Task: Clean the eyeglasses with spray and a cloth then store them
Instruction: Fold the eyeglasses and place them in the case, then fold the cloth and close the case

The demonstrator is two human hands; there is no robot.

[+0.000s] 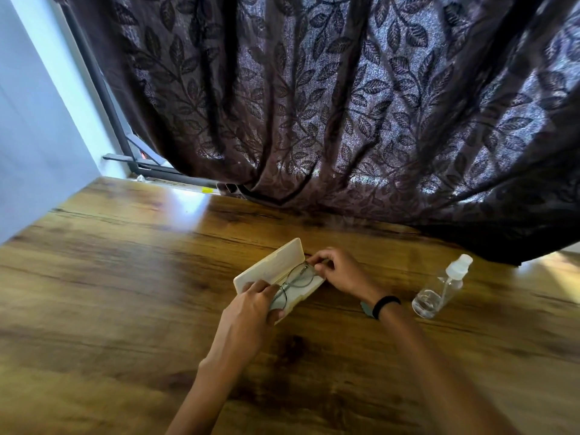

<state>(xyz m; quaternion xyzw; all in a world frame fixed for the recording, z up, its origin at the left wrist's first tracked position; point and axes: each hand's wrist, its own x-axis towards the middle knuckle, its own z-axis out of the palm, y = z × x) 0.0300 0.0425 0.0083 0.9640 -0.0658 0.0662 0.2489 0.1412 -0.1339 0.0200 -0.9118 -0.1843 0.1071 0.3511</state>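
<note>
Your two bare hands meet over an open eyeglass case on a glossy wooden table (pixel 125 293), seen from above and behind your forearms.

The case (pixel 270 268) is cream coloured and lies at a slant in the middle of the table, its lid tipped up and back on the side away from you. The eyeglasses (pixel 296 277), a thin dark wire frame with rounded lenses, lie lengthwise inside the tray of the case.

Your left hand (pixel 251 312) wraps the near end of the case. Its fingers are curled and held close together, the tips resting on that end of the frame, and the thumb presses the case's front wall. A pale grey-green patch shows under the lens there; it is too blurred to tell whether it is a cloth or the lining.

Your right hand (pixel 339 271) is at the far end, fingers bent and bunched, the fingertips pinching the frame near its corner. A black wristband (pixel 387 304) circles that wrist.

A clear spray bottle (pixel 439 290) with a white cap sits on the table to the right of your right wrist, apart from the case, with a little clear liquid in its lower end.

Behind the table hangs a dark curtain (pixel 345 105) patterned with leaves, its hem touching the tabletop, and a pale wall (pixel 31 120) stands at the left
</note>
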